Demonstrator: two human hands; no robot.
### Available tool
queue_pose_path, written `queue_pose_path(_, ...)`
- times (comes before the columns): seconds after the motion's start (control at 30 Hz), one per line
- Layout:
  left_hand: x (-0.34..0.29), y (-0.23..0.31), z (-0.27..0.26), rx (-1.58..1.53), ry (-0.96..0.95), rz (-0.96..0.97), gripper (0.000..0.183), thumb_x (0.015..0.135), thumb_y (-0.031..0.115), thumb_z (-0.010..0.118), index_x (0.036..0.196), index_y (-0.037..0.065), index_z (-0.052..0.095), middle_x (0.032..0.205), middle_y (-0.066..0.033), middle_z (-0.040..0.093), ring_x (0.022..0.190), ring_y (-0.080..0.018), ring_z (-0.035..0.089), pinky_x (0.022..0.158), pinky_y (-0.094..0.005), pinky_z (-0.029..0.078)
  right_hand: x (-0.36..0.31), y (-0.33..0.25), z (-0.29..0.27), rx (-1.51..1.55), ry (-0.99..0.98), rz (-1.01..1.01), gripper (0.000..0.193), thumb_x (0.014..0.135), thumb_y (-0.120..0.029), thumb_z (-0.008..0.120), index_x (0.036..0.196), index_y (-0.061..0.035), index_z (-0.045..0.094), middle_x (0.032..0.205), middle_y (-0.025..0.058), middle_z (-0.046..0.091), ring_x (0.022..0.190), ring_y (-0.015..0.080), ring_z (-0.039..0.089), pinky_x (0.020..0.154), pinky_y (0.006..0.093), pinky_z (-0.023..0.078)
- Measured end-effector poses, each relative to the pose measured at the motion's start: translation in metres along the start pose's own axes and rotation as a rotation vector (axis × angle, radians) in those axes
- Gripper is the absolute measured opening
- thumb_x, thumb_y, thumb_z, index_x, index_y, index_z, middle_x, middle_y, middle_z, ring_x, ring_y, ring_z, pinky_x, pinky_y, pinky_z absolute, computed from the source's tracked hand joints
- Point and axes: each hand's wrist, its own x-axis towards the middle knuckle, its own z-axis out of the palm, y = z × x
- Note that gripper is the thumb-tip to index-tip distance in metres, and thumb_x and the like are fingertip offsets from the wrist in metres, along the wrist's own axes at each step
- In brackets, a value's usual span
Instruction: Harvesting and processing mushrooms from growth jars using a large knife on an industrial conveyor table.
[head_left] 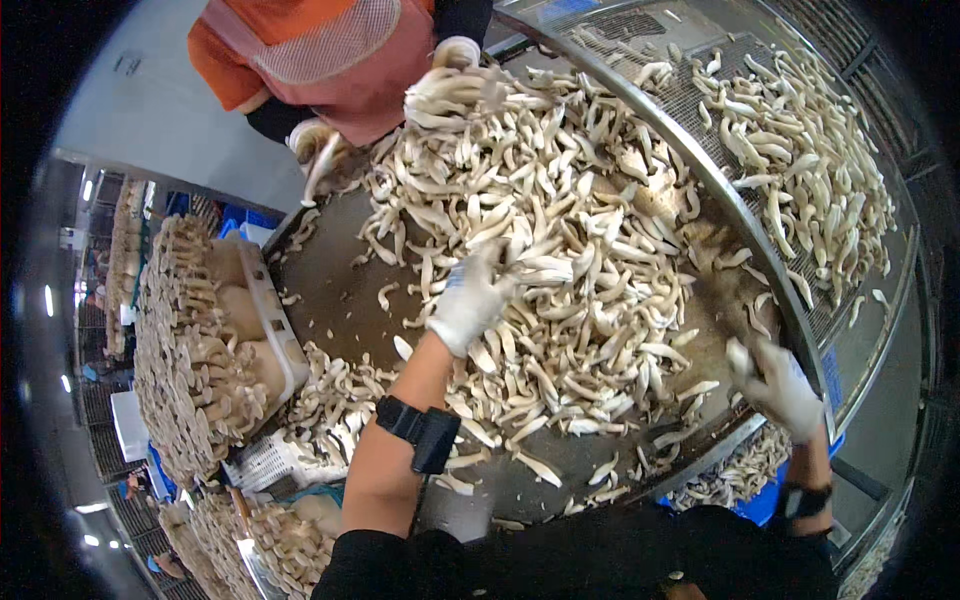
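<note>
Heaped mushrooms and a mesh tray suggest a mushroom-processing workshop.

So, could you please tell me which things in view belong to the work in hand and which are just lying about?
In use:
- left hand, at the mushroom pile
- right hand, near the table's right edge

Seemingly just nearby:
- white crate, at left
- blue bin, below the right hand
- mushrooms on the mesh, far right

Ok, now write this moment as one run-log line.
left hand: gloved, at mushroom pile | right hand: gloved, blurred, near metal rail | co-worker: across pile
</note>
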Motion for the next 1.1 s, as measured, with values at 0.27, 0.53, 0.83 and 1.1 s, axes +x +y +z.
queue_pose_path(0.27,-0.065,-0.073,0.003,0.433,0.070,0.151,0.042,0.082,0.020,0.064,0.118,0.003,0.052,0.102,-0.0194,0.065,0.087,-0.0308,0.065,0.079,-0.0407,0.050,0.049,-0.044,0.050,-0.172,0.462,-0.348,0.051,0.080,-0.033,0.067,0.114,0.0020,0.052,0.108,0.0208,0.057,0.104,0.0357,0.053,0.093,0.0425,0.041)
queue_pose_path(0.53,-0.073,-0.050,-0.002,0.897,-0.188,0.173,0.043,0.088,0.041,0.053,0.108,0.004,0.059,0.091,-0.0163,0.067,0.082,-0.0318,0.066,0.076,-0.0423,0.051,0.160,-0.124,0.091,-0.102,0.048,-0.330,0.050,0.081,-0.032,0.064,0.117,0.0003,0.050,0.114,0.0244,0.056,0.103,0.0382,0.056,0.091,0.0438,0.044)
queue_pose_path(0.83,0.094,-0.079,-0.026,0.400,0.230,0.167,0.036,0.083,0.042,0.060,0.098,0.011,0.068,0.095,-0.0175,0.067,0.082,-0.0335,0.065,0.076,-0.0414,0.051,0.209,-0.151,0.068,-0.193,0.254,-0.407,0.079,0.069,-0.045,0.076,0.125,0.0024,0.045,0.122,0.0287,0.052,0.112,0.0417,0.051,0.092,0.0452,0.044)
queue_pose_path(1.1,0.033,-0.042,0.012,0.255,-0.235,0.274,0.079,0.080,0.052,0.063,0.135,0.001,0.040,0.126,-0.0260,0.049,0.116,-0.0365,0.050,0.103,-0.0424,0.038,0.163,-0.170,0.085,0.435,0.077,-0.449,0.068,0.063,-0.031,0.081,0.113,0.0032,0.050,0.110,0.0210,0.055,0.112,0.0323,0.050,0.101,0.0426,0.038)
